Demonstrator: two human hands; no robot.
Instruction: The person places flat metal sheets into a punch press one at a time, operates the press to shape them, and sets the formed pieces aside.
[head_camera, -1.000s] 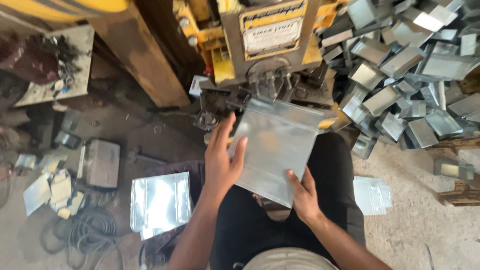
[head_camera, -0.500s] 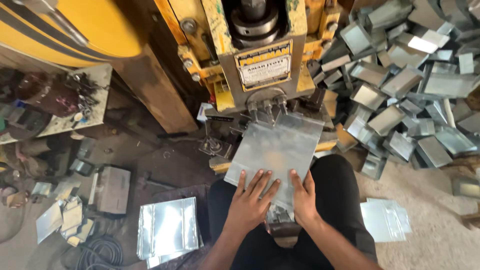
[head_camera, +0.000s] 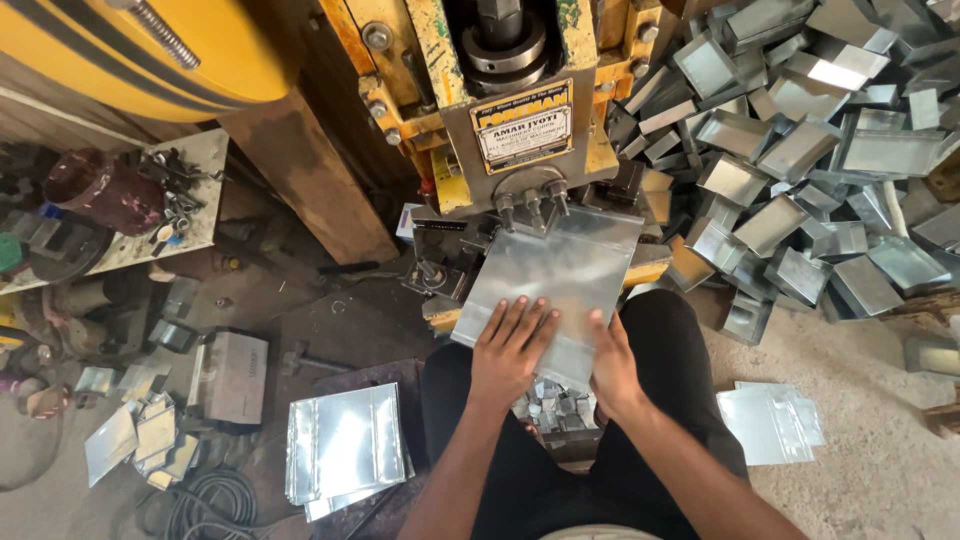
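A flat shiny metal sheet (head_camera: 560, 275) lies on the bed of a yellow press machine (head_camera: 520, 120), its far edge under the press head. My left hand (head_camera: 512, 347) rests flat on the sheet's near part, fingers spread. My right hand (head_camera: 612, 362) presses the sheet's near right edge. Both hands lie on top of the sheet rather than gripping it. My legs in black trousers are below.
A big heap of bent metal trays (head_camera: 800, 150) fills the right. A stack of flat sheets (head_camera: 345, 450) lies at my left, more sheets (head_camera: 770, 420) at my right. A cluttered board (head_camera: 130, 200), a grey box (head_camera: 235, 375) and cables (head_camera: 205, 500) lie left.
The sheet, earlier held tilted up in both hands, has been laid down and pushed forward under the press head. Both hands now lie flat on it.
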